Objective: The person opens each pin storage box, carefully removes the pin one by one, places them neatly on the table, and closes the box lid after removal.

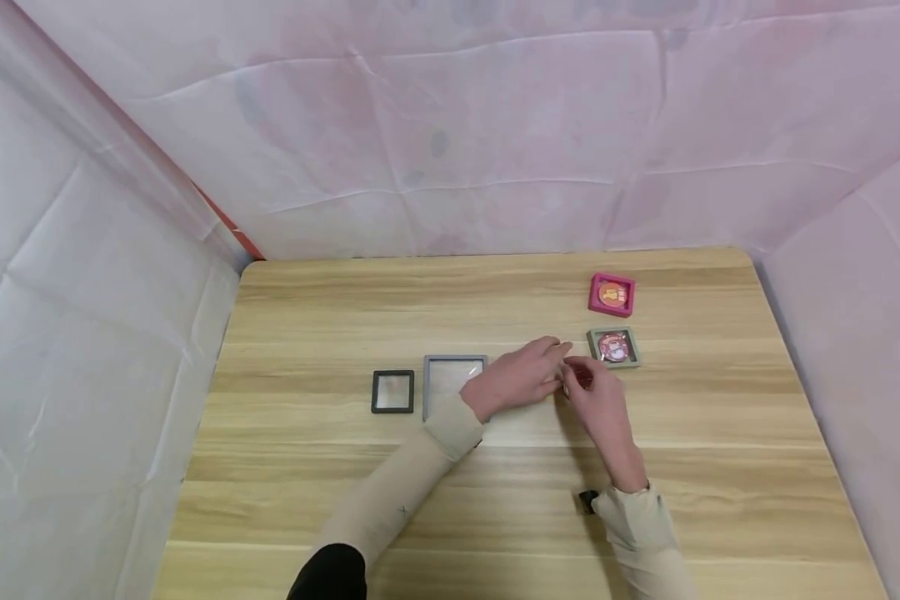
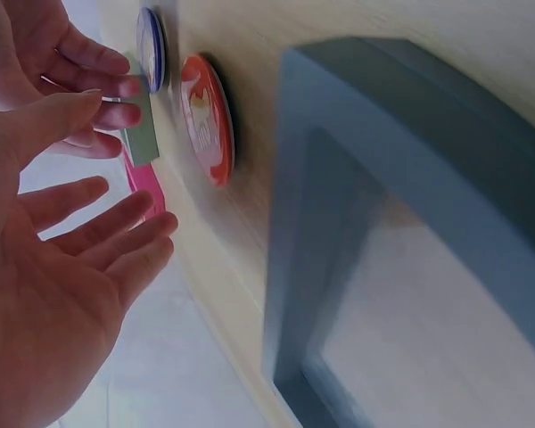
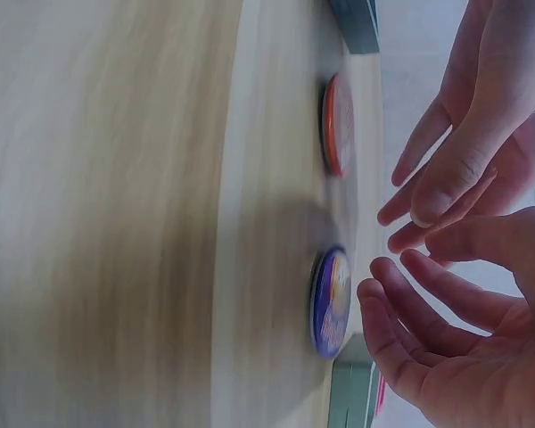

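Note:
My left hand (image 1: pixel 516 377) reaches over the table from the left, fingers extended and slightly bent, nothing in them in the left wrist view. Close against it, my right hand (image 1: pixel 602 404) has its thumb and fingers loosely curved with a gap between them. Below the hands lie two round badges, a red one (image 2: pixel 207 120) and a blue-purple one (image 3: pixel 332 303); the hands mostly hide them from the head view. Just beyond the right hand is a green square frame (image 1: pixel 626 363) with a round badge inside.
Behind the green frame lies a pink frame (image 1: pixel 611 312) with an orange-red badge. A larger grey-blue frame (image 1: pixel 456 358) lies partly under the left forearm, and a small black frame (image 1: pixel 392 410) sits left of it. Cloth walls (image 1: pixel 450 167) enclose the wooden table (image 1: pixel 307 317).

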Demonstrator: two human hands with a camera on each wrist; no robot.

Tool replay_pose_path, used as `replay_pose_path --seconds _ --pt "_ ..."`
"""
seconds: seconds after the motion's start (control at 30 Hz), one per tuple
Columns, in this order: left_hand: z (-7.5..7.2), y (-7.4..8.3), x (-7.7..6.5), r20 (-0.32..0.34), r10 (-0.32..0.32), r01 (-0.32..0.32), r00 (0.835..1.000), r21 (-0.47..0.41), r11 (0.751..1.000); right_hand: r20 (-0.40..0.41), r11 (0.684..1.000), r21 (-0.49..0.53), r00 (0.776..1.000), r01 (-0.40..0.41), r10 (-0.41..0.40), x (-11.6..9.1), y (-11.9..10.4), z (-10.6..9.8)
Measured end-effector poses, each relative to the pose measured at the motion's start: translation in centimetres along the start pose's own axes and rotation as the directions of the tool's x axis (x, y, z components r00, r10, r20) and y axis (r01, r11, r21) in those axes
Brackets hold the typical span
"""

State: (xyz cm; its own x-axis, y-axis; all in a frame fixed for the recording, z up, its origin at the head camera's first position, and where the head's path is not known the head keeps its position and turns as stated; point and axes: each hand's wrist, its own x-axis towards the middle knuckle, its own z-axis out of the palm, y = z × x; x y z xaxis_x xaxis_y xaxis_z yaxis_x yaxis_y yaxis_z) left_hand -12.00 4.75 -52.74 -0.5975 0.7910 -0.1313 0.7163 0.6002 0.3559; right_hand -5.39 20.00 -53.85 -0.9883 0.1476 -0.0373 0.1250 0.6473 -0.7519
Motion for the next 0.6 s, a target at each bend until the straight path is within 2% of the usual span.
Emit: replay_pose_path --seconds 0.23,0.43,0.6 --pt "0.3 0.9 2.1 -0.007 0.032 -0.031 0.999 0.102 0.994 -0.036 0.999 -0.033 0.999 -0.040 0.039 0.0 1.7 -1.3" --pt "-0.2 2.4 3.7 -0.058 0.050 -0.041 0.997 0.142 0.989 -0.067 0.996 -0.047 0.995 -0.077 0.073 0.0 3.2 -2.4" --pt "0.5 3.2 4.8 -0.069 0.020 -0.008 0.997 0.160 0.987 -0.089 0.993 -0.063 0.991 -0.101 0.096 0.0 4.0 -3.1"
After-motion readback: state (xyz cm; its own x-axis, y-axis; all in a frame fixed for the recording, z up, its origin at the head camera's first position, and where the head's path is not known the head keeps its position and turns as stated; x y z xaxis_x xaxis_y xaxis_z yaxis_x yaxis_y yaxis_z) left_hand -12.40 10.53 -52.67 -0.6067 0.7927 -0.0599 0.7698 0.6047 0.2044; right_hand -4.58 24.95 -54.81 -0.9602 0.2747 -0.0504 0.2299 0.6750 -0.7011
